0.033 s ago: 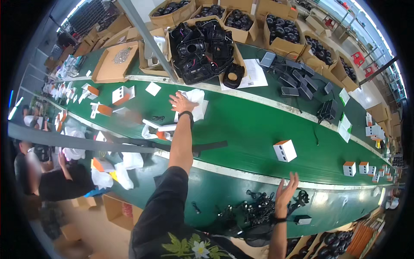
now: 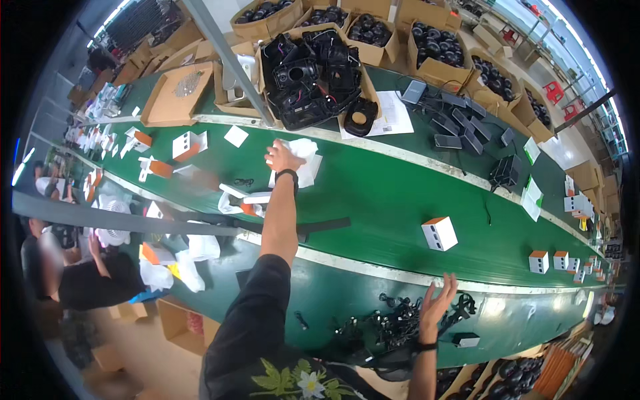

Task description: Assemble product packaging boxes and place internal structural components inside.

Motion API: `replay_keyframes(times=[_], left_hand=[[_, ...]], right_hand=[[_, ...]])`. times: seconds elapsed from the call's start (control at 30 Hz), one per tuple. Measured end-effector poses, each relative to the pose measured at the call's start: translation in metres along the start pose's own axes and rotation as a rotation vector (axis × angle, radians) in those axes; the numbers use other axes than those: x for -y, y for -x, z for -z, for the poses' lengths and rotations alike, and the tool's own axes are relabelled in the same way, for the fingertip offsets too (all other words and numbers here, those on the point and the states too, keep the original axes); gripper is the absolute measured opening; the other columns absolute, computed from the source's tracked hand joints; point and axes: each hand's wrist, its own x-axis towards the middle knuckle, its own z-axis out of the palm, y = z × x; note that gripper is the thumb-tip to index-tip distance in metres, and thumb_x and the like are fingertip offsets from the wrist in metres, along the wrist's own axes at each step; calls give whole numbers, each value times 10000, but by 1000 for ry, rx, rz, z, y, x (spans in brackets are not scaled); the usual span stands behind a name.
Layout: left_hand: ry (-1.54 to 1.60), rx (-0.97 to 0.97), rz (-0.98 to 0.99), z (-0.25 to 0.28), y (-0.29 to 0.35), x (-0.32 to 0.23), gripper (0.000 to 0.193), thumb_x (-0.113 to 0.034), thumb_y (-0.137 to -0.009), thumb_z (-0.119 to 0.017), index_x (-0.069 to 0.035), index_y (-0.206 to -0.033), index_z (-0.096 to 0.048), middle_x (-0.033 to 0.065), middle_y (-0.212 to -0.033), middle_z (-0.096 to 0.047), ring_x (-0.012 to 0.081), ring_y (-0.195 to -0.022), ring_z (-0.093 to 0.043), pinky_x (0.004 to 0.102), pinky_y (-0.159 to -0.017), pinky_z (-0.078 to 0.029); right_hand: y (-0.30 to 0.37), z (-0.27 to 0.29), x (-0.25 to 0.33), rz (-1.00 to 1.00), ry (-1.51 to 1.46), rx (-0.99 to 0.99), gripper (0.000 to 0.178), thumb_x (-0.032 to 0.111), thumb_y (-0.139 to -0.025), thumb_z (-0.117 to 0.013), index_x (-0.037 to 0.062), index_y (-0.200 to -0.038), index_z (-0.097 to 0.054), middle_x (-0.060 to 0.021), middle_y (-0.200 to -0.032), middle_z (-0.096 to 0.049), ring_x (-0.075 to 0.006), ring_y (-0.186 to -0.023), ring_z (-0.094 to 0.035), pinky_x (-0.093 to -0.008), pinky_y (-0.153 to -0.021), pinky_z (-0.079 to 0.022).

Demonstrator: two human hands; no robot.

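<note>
On the green conveyor belt [image 2: 373, 193], my left hand [image 2: 283, 157] reaches out to a crumpled white plastic bag [image 2: 305, 148]. Its fingers are curled in at the bag's left side. A flat white sheet or packet lies under the bag, partly covered. Nearer to me, my right hand [image 2: 437, 310] is raised over the front work table with its fingers apart and nothing in them. A heap of black cables [image 2: 393, 323] lies beside that hand. Beyond it, a white and orange box [image 2: 440, 233] stands on the belt.
A dark strap or bar [image 2: 323, 227] juts over the belt. Left of my arm are opened white and orange boxes [image 2: 190, 145]. Across the belt stand a carton of black plastic housings [image 2: 313, 80] and a group of dark rectangular devices [image 2: 460, 123]. Another person [image 2: 87, 267] sits at the left.
My left hand's fingers have gone from spread to curled in at the white bag. My right hand has shifted slightly left and down. The boxes on the belt have moved slightly left.
</note>
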Motion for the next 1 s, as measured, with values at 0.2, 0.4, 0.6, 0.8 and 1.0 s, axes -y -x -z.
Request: replay_keyframes(times=[0.2,0.4,0.6,0.8,1.0], left_hand=[[632,-13,-345,16,144,-37,1123,-310,-630,-1058,-18,-1489,-397,239,-1370,-576,432,-1280,-594,536,-1099,-510],[1349,628,-169,190,368,68,1083,-145,-839,-962,-58,-1692,-300,100,-1653,-429,248,-1581,-368,410,-1321,-297],[1231,-143,313,266,286,345,411,-142,-967,-774,-46,-1356,-680,37,-1166,-722,169,-1046,-722,360,-915,-594],[350,-458,729,309,92,547,1611,-737,-509,-1036,-81,-1731,-216,383,-1650,-408,499,-1560,-414,574,-1292,-342],[367,-672,284,298,70,503,1411,-649,-774,-952,80,-1722,-204,431,-1653,-385,537,-1576,-357,571,-1308,-293]], right_hand=[[72,-5,34,-155,-115,186,458,-11,-1006,-716,-17,-1451,-609,-277,-1560,-535,-481,-1395,-568,-540,-1147,-490],[19,0,69,111,-124,120,381,39,-1063,-657,-36,-1436,-630,-265,-1541,-572,-462,-1423,-570,-544,-1179,-476],[1,10,94,158,-167,117,372,30,-1062,-660,-28,-1429,-652,-227,-1536,-583,-434,-1392,-592,-529,-1171,-483],[14,4,129,231,-220,247,367,1,-1036,-666,-21,-1402,-670,-216,-1528,-588,-426,-1354,-614,-509,-1165,-484],[5,-23,156,251,-285,281,276,52,-1027,-686,2,-1294,-733,-205,-1387,-687,-412,-1285,-657,-494,-1118,-523]])
